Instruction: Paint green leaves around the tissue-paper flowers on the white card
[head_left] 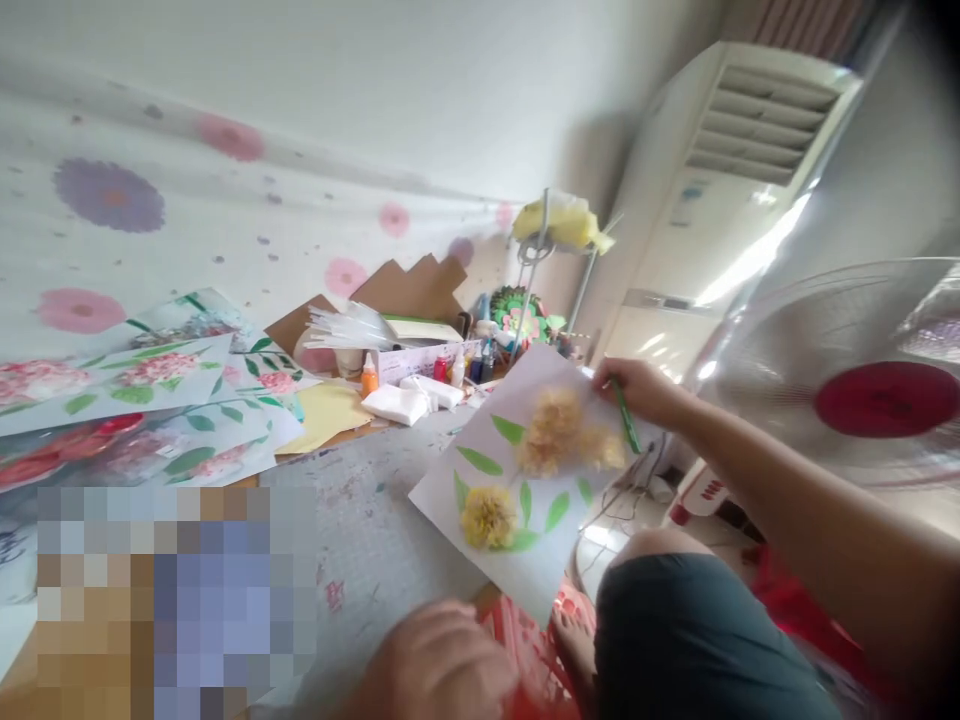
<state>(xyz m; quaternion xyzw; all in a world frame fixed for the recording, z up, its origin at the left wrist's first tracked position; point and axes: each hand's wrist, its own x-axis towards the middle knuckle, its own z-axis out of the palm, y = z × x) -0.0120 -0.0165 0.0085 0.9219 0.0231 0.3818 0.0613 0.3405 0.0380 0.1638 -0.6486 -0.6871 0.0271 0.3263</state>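
My right hand (626, 388) grips the upper right edge of a white sheet of paper (442, 500), with a slim green pen or pencil (625, 415) between the fingers. The sheet tilts over the table's edge and carries painted green leaves (556, 510), a yellow flower head (488, 517) and a cluster of pale dried-looking petals (551, 435). Low in the view is my left hand (439, 655), blurred, its fingers curled in, apart from the sheet; whatever it may hold is hidden.
The paint-stained grey table mat (360, 500) bears white tissue packs (397, 402) and an orange bottle (370, 378). Several flower pictures (165, 375) lie left. A fan (885, 400) stands right, before an air conditioner (675, 240). A blurred-out patch (217, 600) covers the lower left.
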